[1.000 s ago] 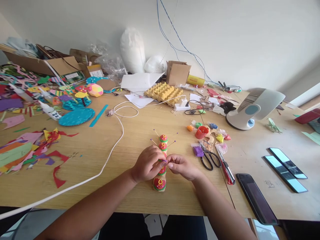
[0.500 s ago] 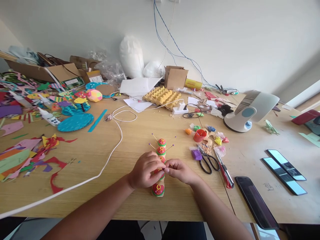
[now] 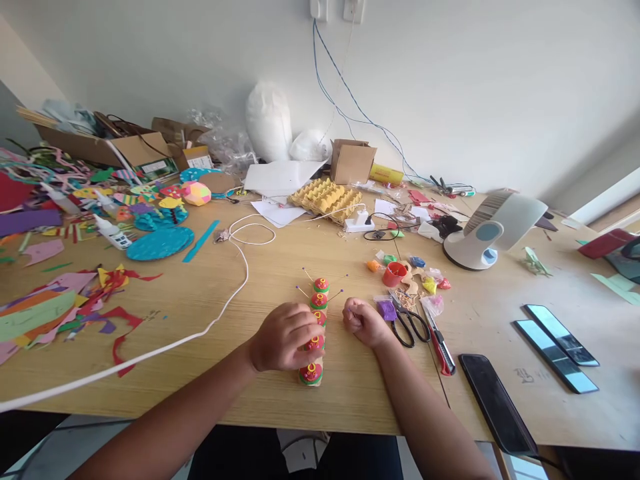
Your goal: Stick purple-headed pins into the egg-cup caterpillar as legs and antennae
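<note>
In front of me a strip of egg carton made up as a caterpillar (image 3: 311, 373) lies lengthwise, its humps topped with red and green clay and yellow rings. Thin sticks with purple ball tips (image 3: 341, 291) poke out from both sides of its far end. My left hand (image 3: 284, 337) curls over the strip's left side, thumb and fingers around a near hump. To the right, apart from the strip, my right hand (image 3: 365, 323) is closed with fingertips pinched together; a tiny purple speck may show there. A packet of purple clay (image 3: 386, 310) sits just beyond it.
Black-handled scissors (image 3: 411, 327), a red utility knife (image 3: 443, 350) and a red cup (image 3: 395, 273) with clay packets are at right. A dark phone (image 3: 495, 400) lies near the front edge. A white cable (image 3: 220, 313) crosses the left; a yellow egg tray (image 3: 325, 198) stands behind.
My right hand has left the strip and moved right, away from my left hand. My left hand stays over the strip, its fingers slightly shifted. The view has tilted a little.
</note>
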